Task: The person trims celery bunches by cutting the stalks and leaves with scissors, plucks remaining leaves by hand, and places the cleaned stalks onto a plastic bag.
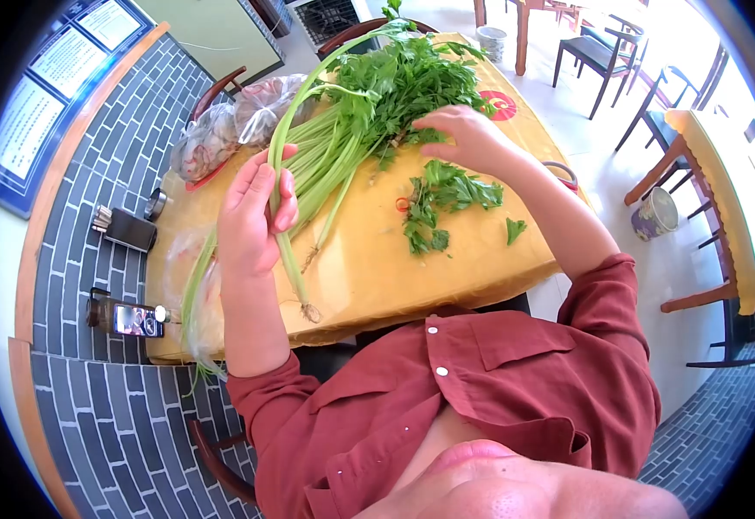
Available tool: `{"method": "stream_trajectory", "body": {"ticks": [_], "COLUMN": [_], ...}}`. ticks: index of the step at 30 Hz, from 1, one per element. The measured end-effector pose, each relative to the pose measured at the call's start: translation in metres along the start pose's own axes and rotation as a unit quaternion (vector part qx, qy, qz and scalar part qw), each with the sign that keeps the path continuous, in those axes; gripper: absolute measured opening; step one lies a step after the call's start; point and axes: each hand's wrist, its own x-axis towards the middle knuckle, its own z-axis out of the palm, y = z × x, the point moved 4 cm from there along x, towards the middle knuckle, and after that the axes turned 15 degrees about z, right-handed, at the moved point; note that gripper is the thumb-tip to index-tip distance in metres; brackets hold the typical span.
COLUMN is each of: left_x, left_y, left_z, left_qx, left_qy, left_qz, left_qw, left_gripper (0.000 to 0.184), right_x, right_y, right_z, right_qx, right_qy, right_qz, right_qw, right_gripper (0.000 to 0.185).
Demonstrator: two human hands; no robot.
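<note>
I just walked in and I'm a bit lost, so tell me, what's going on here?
Someone at a yellow-covered table has one long celery stalk in the left hand, its root end pointing toward the near edge. The right hand, loosely open, is beside the leafy celery pile; whether it touches it is unclear. Some loose leaves lie nearer the person.

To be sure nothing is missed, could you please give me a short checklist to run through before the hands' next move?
1. Left hand holding a celery stalk: ok.
2. Right hand clear of the celery bunch: cannot tell; they overlap in view.
3. Celery stalk free of roots: not ok; they show at its lower end.
4. Celery bunch resting on the table: ok.
5. Table free of loose leaves: not ok; some lie there.
</note>
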Motion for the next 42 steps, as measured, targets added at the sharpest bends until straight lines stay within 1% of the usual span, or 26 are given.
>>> {"method": "stream_trajectory", "body": {"ticks": [2, 3, 6, 7, 10, 11, 12, 13, 14, 15, 18, 20, 22, 23, 26, 27, 30, 33, 36, 39, 42], "left_x": [-0.003, -0.005, -0.008, -0.01, -0.014, -0.015, -0.016, -0.017, -0.019, -0.02, -0.019, -0.019, -0.02, -0.02, -0.018, -0.018, -0.017, -0.017, -0.018, -0.02, -0.026], "left_y": [0.003, 0.003, 0.004, 0.004, 0.003, 0.003, 0.005, 0.006, 0.007, 0.007, 0.008, 0.009, 0.01, 0.01, 0.011, 0.011, 0.01, 0.01, 0.011, 0.013, 0.015], "left_z": [-0.001, -0.001, 0.003, 0.005, 0.008, 0.007, 0.006, 0.004, 0.003, 0.001, -0.006, -0.01, -0.014, -0.017, -0.022, -0.024, -0.026, -0.027, -0.026, -0.026, -0.026], "left_qx": [-0.001, 0.004, 0.008, 0.002, -0.005, -0.006, -0.005, -0.006, -0.006, -0.009, -0.018, -0.025, -0.034, -0.039, -0.046, -0.049, -0.051, -0.043, -0.036, -0.012, 0.038], "left_qy": [-0.004, -0.01, -0.025, -0.027, -0.025, -0.023, -0.023, -0.021, -0.02, -0.019, -0.025, -0.032, -0.05, -0.059, -0.065, -0.071, -0.085, -0.092, -0.103, -0.107, -0.102], "left_qz": [0.004, 0.001, -0.005, -0.007, -0.015, -0.017, -0.016, -0.015, -0.015, -0.017, -0.025, -0.028, -0.036, -0.04, -0.054, -0.058, -0.066, -0.065, -0.066, -0.066, -0.076], "left_qw": [1.0, 1.0, 1.0, 1.0, 1.0, 1.0, 1.0, 1.0, 1.0, 1.0, 0.999, 0.999, 0.997, 0.997, 0.995, 0.995, 0.993, 0.993, 0.992, 0.992, 0.991], "left_gripper": [0.03, 0.031, 0.032, 0.032, 0.032, 0.032, 0.032, 0.032, 0.033, 0.033, 0.033, 0.034, 0.034, 0.034, 0.034, 0.034, 0.034, 0.034, 0.033, 0.033, 0.032], "right_x": [0.004, 0.007, 0.014, 0.018, 0.028, 0.032, 0.036, 0.038, 0.038, 0.038, 0.032, 0.027, 0.024, 0.021, 0.015, 0.015, 0.011, 0.01, 0.009, 0.006, 0.005], "right_y": [-0.014, -0.021, -0.05, -0.053, -0.056, -0.051, -0.049, -0.048, -0.045, -0.04, -0.038, -0.039, -0.041, -0.043, -0.044, -0.045, -0.048, -0.043, -0.041, -0.04, -0.037], "right_z": [-0.017, -0.019, -0.027, -0.022, -0.007, -0.003, -0.001, -0.002, 0.001, 0.008, 0.006, 0.006, 0.003, 0.001, -0.001, 0.001, -0.001, 0.004, 0.007, 0.004, -0.002], "right_qx": [0.037, 0.074, 0.11, 0.119, 0.109, 0.125, 0.153, 0.178, 0.2, 0.295, 0.479, 0.551, 0.615, 0.616, 0.547, 0.565, 0.617, 0.608, 0.552, 0.51, 0.347], "right_qy": [0.032, 0.053, 0.112, 0.135, 0.143, 0.114, 0.025, -0.066, -0.157, -0.184, -0.216, -0.288, -0.355, -0.362, -0.376, -0.379, -0.37, -0.385, -0.404, -0.417, -0.36], "right_qz": [0.036, 0.035, 0.004, -0.034, -0.047, -0.046, 0.019, 0.084, 0.148, 0.153, 0.053, 0.062, 0.068, 0.065, 0.061, 0.041, 0.072, 0.07, 0.048, 0.055, 0.082], "right_qw": [0.998, 0.995, 0.988, 0.983, 0.983, 0.984, 0.988, 0.978, 0.956, 0.925, 0.849, 0.781, 0.701, 0.697, 0.745, 0.731, 0.691, 0.691, 0.728, 0.75, 0.862], "right_gripper": [0.033, 0.037, 0.04, 0.042, 0.042, 0.04, 0.039, 0.038, 0.037, 0.028, 0.022, 0.024, 0.027, 0.03, 0.032, 0.033, 0.032, 0.029, 0.025, 0.023, 0.02]}}
